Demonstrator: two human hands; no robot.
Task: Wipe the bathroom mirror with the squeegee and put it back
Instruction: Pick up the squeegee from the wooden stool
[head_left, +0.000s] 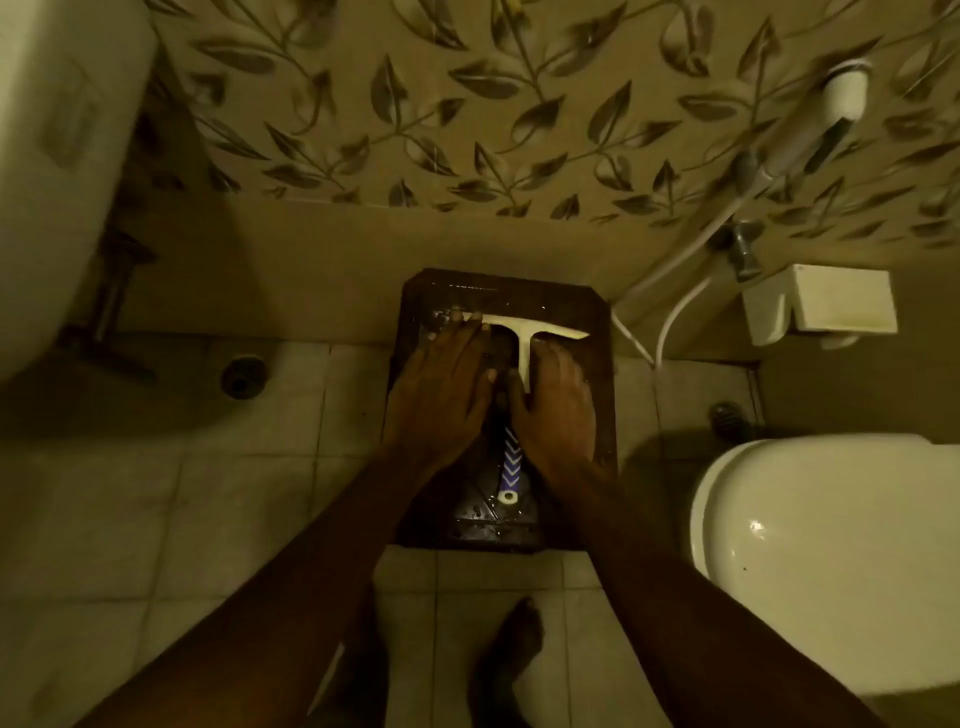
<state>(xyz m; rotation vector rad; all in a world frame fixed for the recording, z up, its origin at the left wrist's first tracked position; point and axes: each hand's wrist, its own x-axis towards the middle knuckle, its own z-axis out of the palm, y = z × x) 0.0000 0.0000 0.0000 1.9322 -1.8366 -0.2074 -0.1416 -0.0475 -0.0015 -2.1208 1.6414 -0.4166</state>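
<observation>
The squeegee (524, 343) lies flat on a dark, wet stool (582, 312) by the wall, its white T-shaped blade towards the wall. Its purple chevron handle (511, 457) points back at me between my wrists. My left hand (441, 395) lies flat over the stool with its fingertips on the left end of the blade. My right hand (556, 410) is at the white neck, thumb on one side and fingers on the other. No mirror is in view.
A white toilet (831, 561) stands at the right and a white basin (62, 156) at the upper left. A hand sprayer (844, 98) and a white wall box (831, 306) hang on the leaf-patterned tiles. A floor drain (241, 376) and my bare foot (509, 660) are on the tiled floor.
</observation>
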